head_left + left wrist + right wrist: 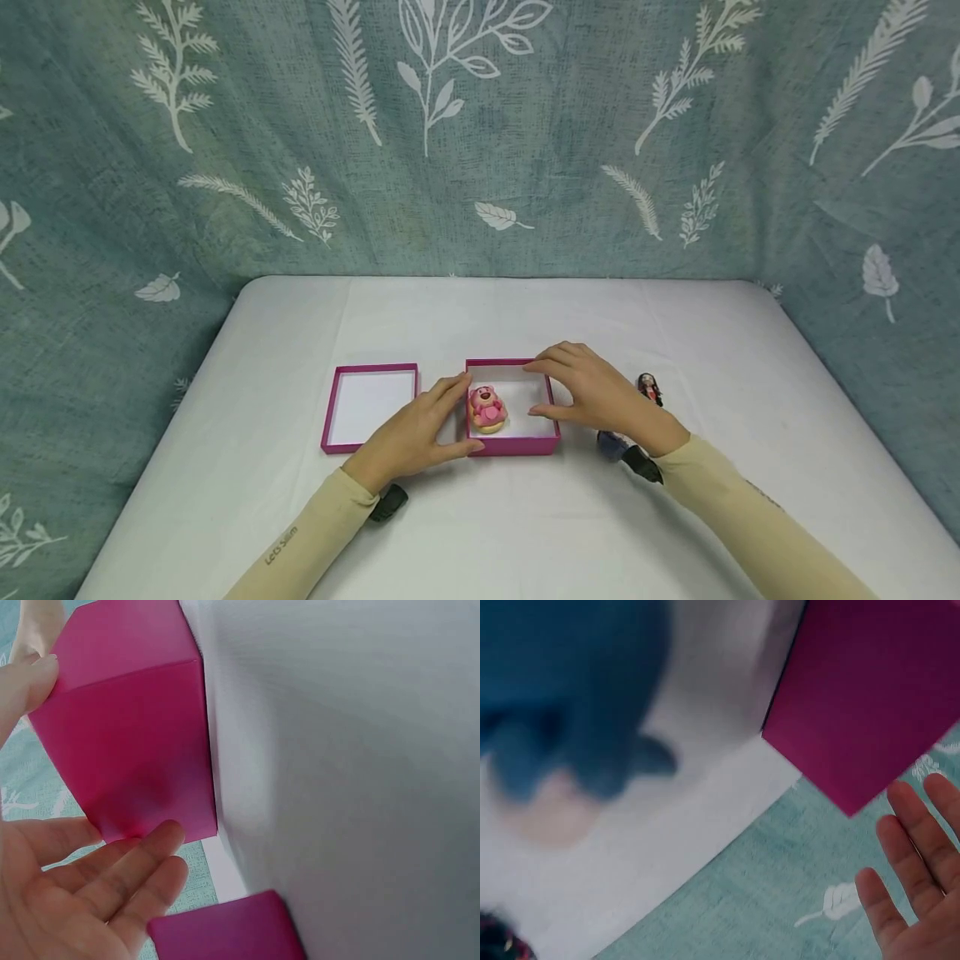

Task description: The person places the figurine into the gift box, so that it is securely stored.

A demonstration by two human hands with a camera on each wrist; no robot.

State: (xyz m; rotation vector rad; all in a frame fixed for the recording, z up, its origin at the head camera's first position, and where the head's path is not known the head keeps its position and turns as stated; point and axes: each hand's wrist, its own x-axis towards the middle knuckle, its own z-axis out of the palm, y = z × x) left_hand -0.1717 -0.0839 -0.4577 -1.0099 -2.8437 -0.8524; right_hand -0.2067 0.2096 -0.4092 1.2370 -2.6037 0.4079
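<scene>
A magenta box [514, 447] with a white inside stands open side up at the middle of the table. In its left part lies a pink bear figurine [488, 410] on a yellowish base. My left hand [420, 433] holds the box by its left side, the thumb at the near corner and the index finger at the far one; the other fingers spread loosely in the left wrist view. Over the right side of the box, my right hand [592, 392] has its fingers and thumb apart and nothing between them. Its fingers [911, 862] look straight in the right wrist view.
Left of the box lies a shallow magenta lid [370, 367], white inside up. Beyond my right wrist is a small dark-haired doll [649, 387]. A blue figure [611, 445] sits partly under that wrist. A green leaf-patterned cloth [480, 183] hangs behind the white table [480, 533].
</scene>
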